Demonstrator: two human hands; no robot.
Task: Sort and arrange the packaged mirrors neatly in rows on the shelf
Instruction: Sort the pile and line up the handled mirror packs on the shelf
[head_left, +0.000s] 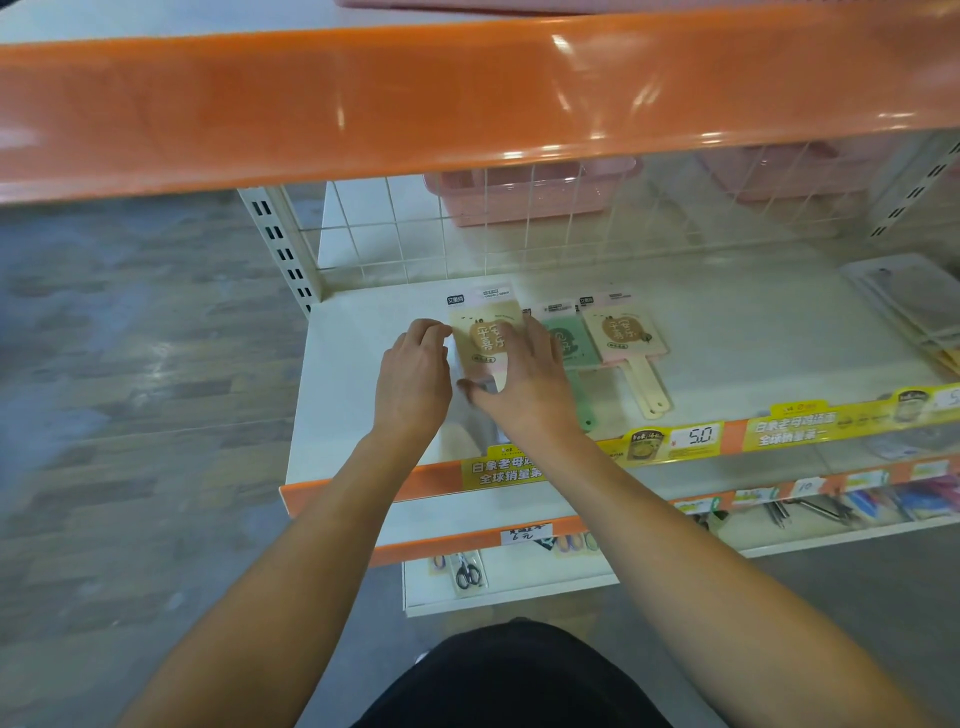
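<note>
A: The cream-yellow packaged hand mirror in its clear plastic sleeve (483, 332) looks light and flat, stiff through the square head, probably slick where the film wraps it. There is glass inside, so it likely wants sliding or laying down, not dropping.

B: Where would a person best take it?

A: By the two long edges of the square head, which is roughly what happens here. The left hand (415, 374) sits at the mirror's left edge with fingers curled in toward the wrapper; whether it pinches the film or only touches it cannot be told. The right hand (524, 379) lies over the lower right part of the mirror, fingers spread fairly straight and pressing down, thumb reaching left across the hidden handle.

B: And its looks?

A: A pale yellow face with a tan leaf-like shape bearing large characters, a small label beneath, and a white header card with dark print at the top. It lies flat at the back left of the white metal shelf (353, 395), header toward the wire grid back panel (467, 228).

B: What lies beside it?

A: Just to its right a green packaged mirror (569, 340), partly under the right hand, then a second cream-yellow mirror stacked on a pink one (623, 332), handles pointing forward. The three form the start of a row. Along the shelf's front edge runs an orange price rail with yellow labels (691, 441); pale packages (914, 306) sit far right.
</note>
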